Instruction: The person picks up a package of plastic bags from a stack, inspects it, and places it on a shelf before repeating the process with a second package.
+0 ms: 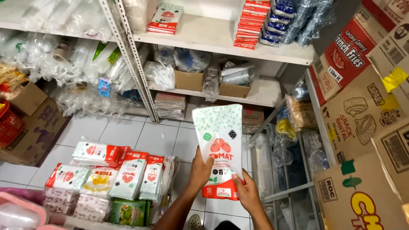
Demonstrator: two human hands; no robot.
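Observation:
I hold a flat white packet [218, 140] upright in front of me, printed with green leaves, red tomatoes and a red band at its bottom. My left hand [200, 170] grips its lower left edge. My right hand [247, 194] clasps its lower right corner. On the floor to the left lies a pile of similar packets [119, 179], white with red or yellow prints, apart from both hands.
White metal shelves [221, 40] ahead carry plastic bags, red packets [252, 21] and small brown boxes [189, 80]. Printed cardboard cartons [362, 123] are stacked at the right. A brown box [34, 132] and a red basket [8, 123] stand at the left. The floor is white tile.

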